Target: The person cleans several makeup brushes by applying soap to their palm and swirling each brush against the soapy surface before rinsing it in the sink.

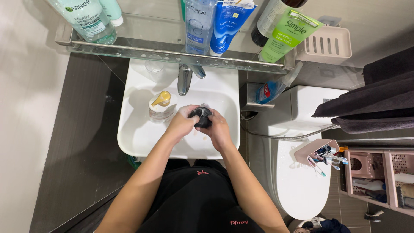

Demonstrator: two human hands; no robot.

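A person in a black shirt is standing at a white sink (133, 142), both hands meeting over the basin. The left hand (182, 122) and the right hand (219, 129) are closing together around a small dark rounded object (201, 117), fingers wrapping it from either side so that only its top is showing between them; what the object is cannot be told. It is sitting just above the middle of the basin, below and a little right of the chrome tap (185, 77).

Just beside the left hand, a cream pump bottle with a gold nozzle (161, 105) is standing on the sink's left ledge. A clear glass cup (154, 67) is resting at the back left corner.

Above the sink, a glass shelf (142, 51) is carrying a row of toiletries: a large clear bottle (88, 19), a tall pale blue bottle (199, 23), a blue tube (227, 23) and a green tube (284, 36). A pink slotted soap tray (325, 43) is hanging at the shelf's right end.

To the right, a white toilet (297, 181) is standing, a pink holder of toothbrushes (321, 155) leaning at its edge, with dark towels (375, 103) hanging above.
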